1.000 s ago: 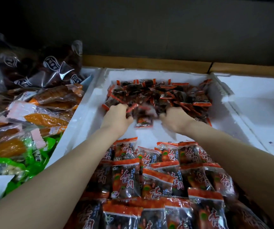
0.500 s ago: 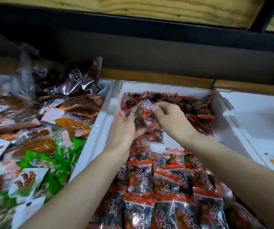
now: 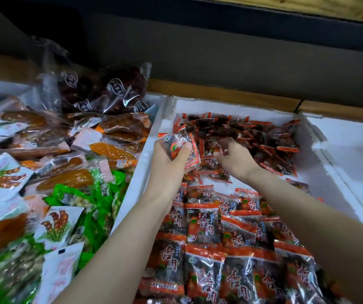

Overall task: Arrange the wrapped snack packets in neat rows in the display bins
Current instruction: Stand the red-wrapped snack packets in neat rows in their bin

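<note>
A white foam bin (image 3: pixel 152 150) holds red-and-black snack packets. The near half carries neat rows of packets (image 3: pixel 220 249); the far half has a loose heap (image 3: pixel 263 137). My left hand (image 3: pixel 169 163) grips a small bunch of packets (image 3: pixel 176 145), held upright above the bin's left side. My right hand (image 3: pixel 235 159) reaches into the near edge of the heap, its fingers curled around a packet there. Both forearms stretch over the rows.
Left of the bin lies a crowded pile of other snacks: orange vacuum packs (image 3: pixel 110 150), green packets (image 3: pixel 88 198), white packets (image 3: pixel 5 174), dark clear bags (image 3: pixel 106 91). A second white foam bin (image 3: pixel 351 150) stands to the right. A wooden ledge (image 3: pixel 220 93) runs behind.
The left hand has lifted a bunch of packets and moved left with it. The right hand has dropped from that bunch down into the heap. The camera has tilted and shifted left.
</note>
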Motion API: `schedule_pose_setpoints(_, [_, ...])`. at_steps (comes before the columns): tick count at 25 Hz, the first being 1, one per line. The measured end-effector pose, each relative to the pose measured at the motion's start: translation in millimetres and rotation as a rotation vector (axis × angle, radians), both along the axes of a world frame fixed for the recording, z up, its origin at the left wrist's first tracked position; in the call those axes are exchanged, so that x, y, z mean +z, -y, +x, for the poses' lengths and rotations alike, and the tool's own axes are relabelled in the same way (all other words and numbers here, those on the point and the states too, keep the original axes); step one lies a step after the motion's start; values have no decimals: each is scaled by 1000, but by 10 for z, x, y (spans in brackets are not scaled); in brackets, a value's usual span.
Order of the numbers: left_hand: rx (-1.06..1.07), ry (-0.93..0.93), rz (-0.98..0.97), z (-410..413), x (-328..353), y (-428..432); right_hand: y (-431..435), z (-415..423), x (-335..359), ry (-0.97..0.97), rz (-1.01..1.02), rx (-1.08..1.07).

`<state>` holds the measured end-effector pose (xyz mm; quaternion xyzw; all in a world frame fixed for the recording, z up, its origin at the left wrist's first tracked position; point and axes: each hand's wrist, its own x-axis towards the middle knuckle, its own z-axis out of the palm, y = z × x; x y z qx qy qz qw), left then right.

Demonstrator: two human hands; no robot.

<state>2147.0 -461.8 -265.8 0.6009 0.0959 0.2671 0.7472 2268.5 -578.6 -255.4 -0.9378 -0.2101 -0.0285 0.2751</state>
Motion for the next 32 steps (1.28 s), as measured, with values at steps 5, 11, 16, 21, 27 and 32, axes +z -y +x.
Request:
schedule_pose_setpoints(5, [25, 3, 14, 16, -56, -95, -327, 69, -93, -141, -240, -29])
schedule_pose_setpoints(11, [-21, -14, -28, -4, -44, -83, -314, 177, -5, -212, -368, 25])
schedule_pose_setpoints(16, [-24, -93, 4, 34, -86, -114, -64, 19, -43, 140, -292, -6])
schedule_pose_setpoints(21, [-31, -130, 27, 41, -96, -114, 266, -280, 185, 259, 146, 89])
schedule_pose_setpoints(27, [-81, -127, -155, 13, -22, -81, 76, -492, 599, 88, 239, 372])
schedule_pose_setpoints(32, [-169, -114, -387, -68, 62, -20, -25, -341, 650, 31, 87, 341])
